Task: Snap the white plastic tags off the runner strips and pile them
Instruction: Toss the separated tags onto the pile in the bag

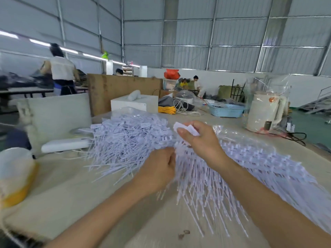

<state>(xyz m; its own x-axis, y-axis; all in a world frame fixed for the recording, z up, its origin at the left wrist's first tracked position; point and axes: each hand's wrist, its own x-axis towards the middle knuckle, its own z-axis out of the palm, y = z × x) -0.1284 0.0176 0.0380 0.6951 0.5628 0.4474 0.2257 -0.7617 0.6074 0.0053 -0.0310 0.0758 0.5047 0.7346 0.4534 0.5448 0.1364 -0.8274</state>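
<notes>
A long worktable [75, 190] with a pale, cloth-like top runs away down a big metal-walled shed with white lower walls. At the far end of the table sit a blue plastic basket [226, 110], a white kettle [265, 111] under clear wrap, a coil of yellow cord [166, 110] and a white box [134, 102]. To the near left stands a blurred white and yellow container [16, 176]. Further back, a person in a pale vest [61, 68] stands at another table and others sit by the wall.

The loose white tags [125, 138] lie heaped left of centre, partly on a clear plastic bag, their thin tails pointing every way. To the right, the runner strips [241, 169] spread out in a fan, the tags' flat heads away from the wearer and their long tails pointing back towards the wearer and the near table edge.

The left hand [157, 172] is curled, pinching the strips where heap and fan meet. The right hand [200, 138] is just above it, thumb and fingers closed on a few white tag heads [186, 127] raised over the strips.
</notes>
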